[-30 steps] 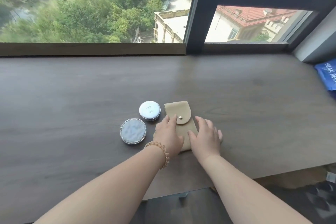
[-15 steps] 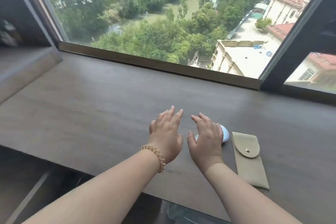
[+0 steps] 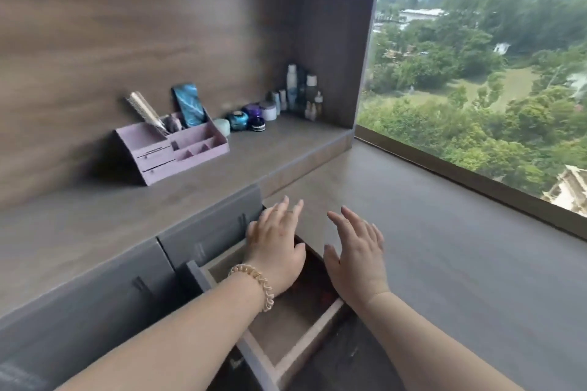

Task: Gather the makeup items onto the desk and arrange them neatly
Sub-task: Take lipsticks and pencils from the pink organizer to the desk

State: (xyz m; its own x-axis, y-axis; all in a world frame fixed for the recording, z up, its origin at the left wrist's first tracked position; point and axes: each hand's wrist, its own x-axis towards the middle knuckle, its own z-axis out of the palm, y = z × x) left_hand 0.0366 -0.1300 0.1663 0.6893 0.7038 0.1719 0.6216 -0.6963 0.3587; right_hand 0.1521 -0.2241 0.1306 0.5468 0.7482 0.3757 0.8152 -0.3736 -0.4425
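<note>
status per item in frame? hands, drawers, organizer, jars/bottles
left hand: open, empty, over the pulled-out drawer
right hand: open, empty
drawer: pulled out, contents unclear
neighbouring drawers: shut
pink organizer: upright on the shelf, front compartments look empty, small drawers shut
hairbrush: leaning in the organizer
jars: lids on
bottles: upright, capped

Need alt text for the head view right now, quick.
Both hands, left hand and right hand, hover empty and open-fingered over an open drawer. Behind, a shelf holds a pink organizer and jars.
</note>
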